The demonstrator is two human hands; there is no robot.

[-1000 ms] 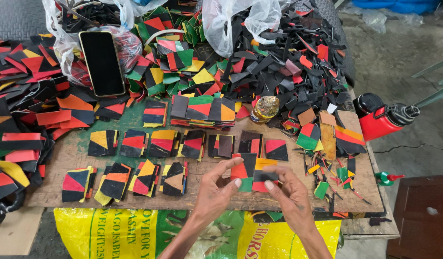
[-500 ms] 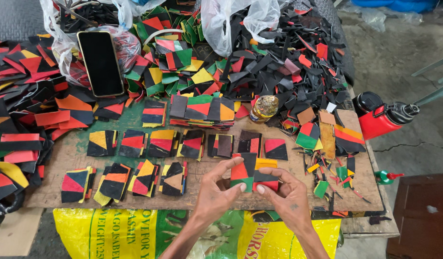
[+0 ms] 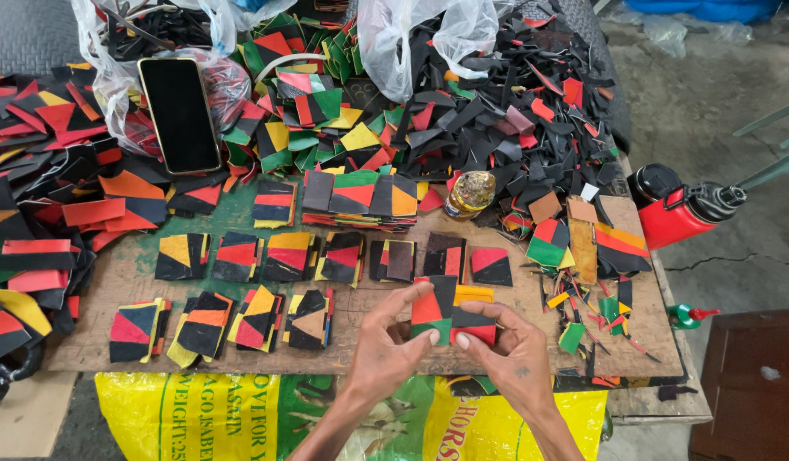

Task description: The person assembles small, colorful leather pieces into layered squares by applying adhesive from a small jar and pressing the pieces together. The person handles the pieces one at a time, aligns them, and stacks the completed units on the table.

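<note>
while your left hand [image 3: 386, 346] and right hand [image 3: 514, 358] pinch the patchwork piece [image 3: 450, 312] at lower centre only by fingertips, it could slip and its joined parts shift.

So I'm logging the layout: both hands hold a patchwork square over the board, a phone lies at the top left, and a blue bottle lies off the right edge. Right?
Not quite: the head view shows the bottle is red with a black cap, not blue. The rest stands: left hand and right hand hold the patchwork square over the board, phone top left.

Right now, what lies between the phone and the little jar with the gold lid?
In the head view, between the black phone and the gold-lidded jar lie heaps and stacks of coloured patches: green, red, yellow, black.
</note>
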